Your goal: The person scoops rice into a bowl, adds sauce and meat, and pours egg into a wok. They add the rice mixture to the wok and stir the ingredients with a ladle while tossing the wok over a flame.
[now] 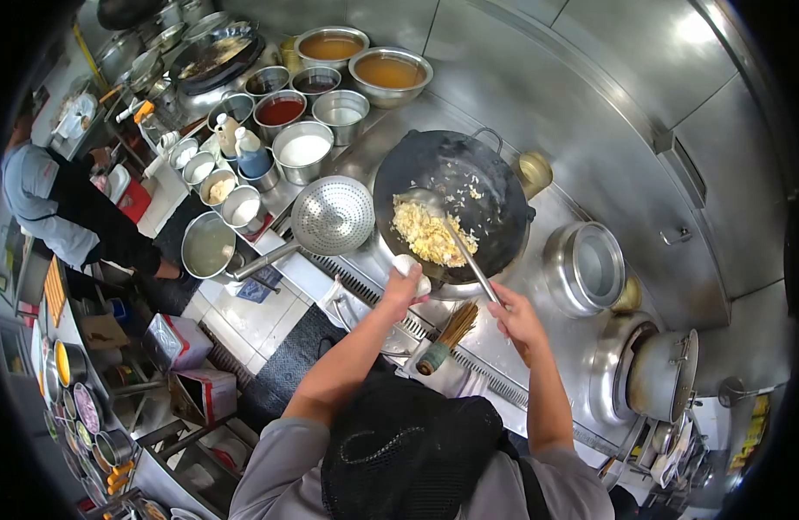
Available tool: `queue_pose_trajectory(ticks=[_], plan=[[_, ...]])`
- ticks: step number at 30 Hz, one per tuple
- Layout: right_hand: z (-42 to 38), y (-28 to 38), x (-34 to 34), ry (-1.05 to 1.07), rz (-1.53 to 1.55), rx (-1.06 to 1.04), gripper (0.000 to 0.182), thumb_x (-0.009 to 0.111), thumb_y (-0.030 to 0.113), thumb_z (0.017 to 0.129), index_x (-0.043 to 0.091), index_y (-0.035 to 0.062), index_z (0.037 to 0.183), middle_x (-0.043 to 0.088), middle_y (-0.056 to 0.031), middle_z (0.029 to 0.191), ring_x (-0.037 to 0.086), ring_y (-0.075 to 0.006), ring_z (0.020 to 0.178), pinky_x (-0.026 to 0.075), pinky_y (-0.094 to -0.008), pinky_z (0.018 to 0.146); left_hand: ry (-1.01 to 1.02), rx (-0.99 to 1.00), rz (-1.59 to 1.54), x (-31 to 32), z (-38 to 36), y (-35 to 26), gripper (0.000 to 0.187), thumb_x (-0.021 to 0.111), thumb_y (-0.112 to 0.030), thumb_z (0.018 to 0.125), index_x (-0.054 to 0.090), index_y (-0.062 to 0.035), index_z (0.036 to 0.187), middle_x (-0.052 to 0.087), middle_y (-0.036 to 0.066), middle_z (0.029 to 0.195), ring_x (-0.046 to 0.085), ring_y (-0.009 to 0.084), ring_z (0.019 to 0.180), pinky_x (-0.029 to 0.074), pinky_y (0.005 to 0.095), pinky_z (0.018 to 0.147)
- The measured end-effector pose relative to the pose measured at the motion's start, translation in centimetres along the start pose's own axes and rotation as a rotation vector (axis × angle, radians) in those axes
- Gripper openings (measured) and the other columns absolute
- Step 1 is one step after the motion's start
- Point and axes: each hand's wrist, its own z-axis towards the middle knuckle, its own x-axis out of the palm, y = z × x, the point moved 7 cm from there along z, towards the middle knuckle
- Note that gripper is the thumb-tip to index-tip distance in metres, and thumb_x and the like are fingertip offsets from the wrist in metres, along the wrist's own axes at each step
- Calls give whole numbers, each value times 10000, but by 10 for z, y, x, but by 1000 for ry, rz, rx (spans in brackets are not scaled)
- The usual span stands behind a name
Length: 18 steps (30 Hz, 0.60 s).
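A black wok (pixel 495 186) sits on the burner, with yellow-and-white fried rice (pixel 425 232) gathered on its near left side and stray grains scattered above. My right hand (pixel 519 319) is wrapped round the handle of a metal ladle (pixel 471 262), whose bowl rests among the rice. At the wok's near rim, my left hand (pixel 401 289) is closed on a folded white cloth (pixel 412 265). The cloth seems to be against the rim. A bamboo wok brush (pixel 451 336) lies between my forearms, below the wok.
A perforated strainer (pixel 334 215) lies left of the wok, over a pot (pixel 211 246). Several metal bowls of liquids and seasonings, including a red sauce (pixel 280 111), stand behind it. A steel pot (pixel 595 269) is on the right. Another person (pixel 70 204) stands far left.
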Motion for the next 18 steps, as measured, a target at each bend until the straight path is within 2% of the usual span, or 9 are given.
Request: queue_pose_trajectory(ticks=[1,3,4,7,9,12,14,15,18], plan=[[5,-6,-4,6,-3,3,525,621,145,919,472,72,1417,557,-36,718,470,-89,475,388,-285,405,-5,-3,-4,-2,9,6,473,606,-312,944,371,-67,1272,555,94,1133,631,243,930,593,389,633],[16,-16,-33,-295,-172,-148,508,605,146,932,475,80,1419,545,-16,684,451,-91,451,375,-281,390,-43,52,45,-6,21,10,492,615,-259,926,354,-3,1255,554,161,1087,639,257,831,591,390,570],[27,-20,-46,-403,-253,-203,485,609,171,926,511,55,1386,543,-42,650,501,-130,462,414,-317,409,-52,87,67,-4,20,5,492,604,-216,910,343,69,1214,546,210,1073,648,279,811,595,409,564],[49,-38,-49,-438,-91,-40,501,609,183,929,496,48,1398,552,-54,660,501,-121,459,415,-307,397,-81,94,150,-9,26,9,438,592,-207,905,366,8,1213,563,164,1082,657,256,824,584,396,541],[33,-42,-23,-435,-85,-29,511,610,171,931,479,44,1408,556,-55,665,498,-116,452,422,-310,401,-67,115,175,-15,39,17,433,583,-191,903,363,21,1209,558,174,1086,655,263,825,583,392,534],[-5,-41,6,-242,-32,34,511,616,157,930,479,48,1410,557,-50,666,496,-110,449,415,-299,397,-113,212,322,-30,67,35,432,578,-179,899,358,37,1202,548,185,1101,652,271,826,579,382,520],[-23,-36,10,-118,190,98,537,609,121,930,447,58,1438,540,-19,659,477,-86,457,397,-286,387,-143,289,370,-33,67,33,431,573,-170,899,353,53,1195,550,193,1088,651,271,816,576,375,508],[-19,-36,7,-123,193,102,537,609,121,930,447,58,1438,540,-19,659,477,-86,457,397,-286,387,-138,285,373,-33,67,35,431,573,-170,899,353,53,1195,550,193,1088,651,271,816,576,375,508],[23,-12,-33,-413,-73,-95,501,621,158,929,492,53,1401,592,-62,667,507,-125,450,414,-313,402,-123,307,343,-30,58,26,436,576,-171,897,352,58,1194,558,194,1062,651,270,794,575,369,500]])
